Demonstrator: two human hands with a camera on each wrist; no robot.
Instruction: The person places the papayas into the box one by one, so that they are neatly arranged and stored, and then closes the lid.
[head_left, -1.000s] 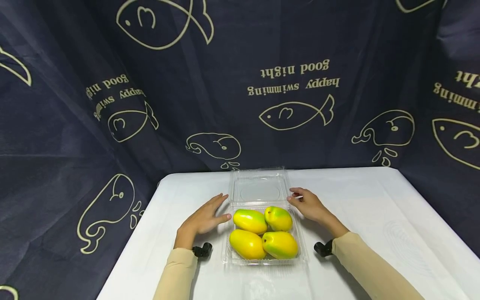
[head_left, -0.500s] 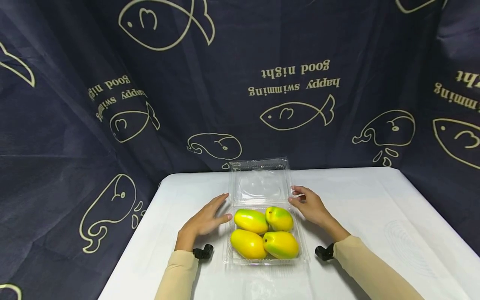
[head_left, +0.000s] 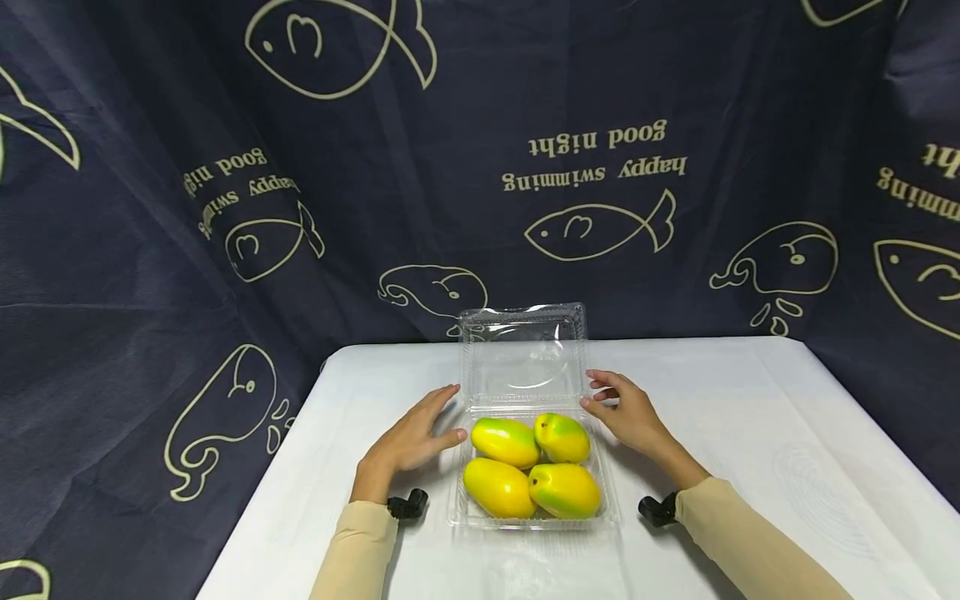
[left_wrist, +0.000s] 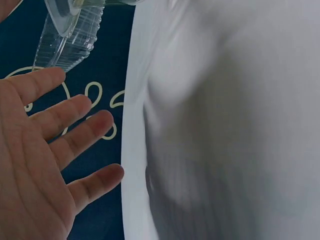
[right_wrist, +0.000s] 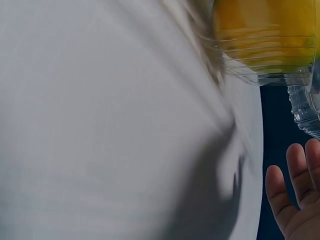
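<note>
A clear plastic clamshell container (head_left: 536, 525) sits on the table, holding several yellow-green mangoes (head_left: 498, 487). Its hinged lid (head_left: 523, 358) stands up at the back, tilted away from the fruit. To the left of the container is my left hand (head_left: 412, 442), thumb and fingers spread; in the left wrist view its fingers extend just below the lid's ribbed edge (left_wrist: 82, 42). My right hand (head_left: 628, 417) is beside the lid's right edge, fingers loosely bent. The right wrist view shows its fingers (right_wrist: 297, 167) nearly straight, near the lid's side (right_wrist: 302, 107). Contact with the lid cannot be told.
A white cloth covers the table (head_left: 720, 400), with a dark fish-print curtain (head_left: 420, 192) rising behind it and at both sides. Small black cameras (head_left: 408, 504) sit on both wrists.
The lid has risen from lying nearly flat at the back to a steeper tilt. Both hands stay almost where they were; the whole view has shifted slightly.
</note>
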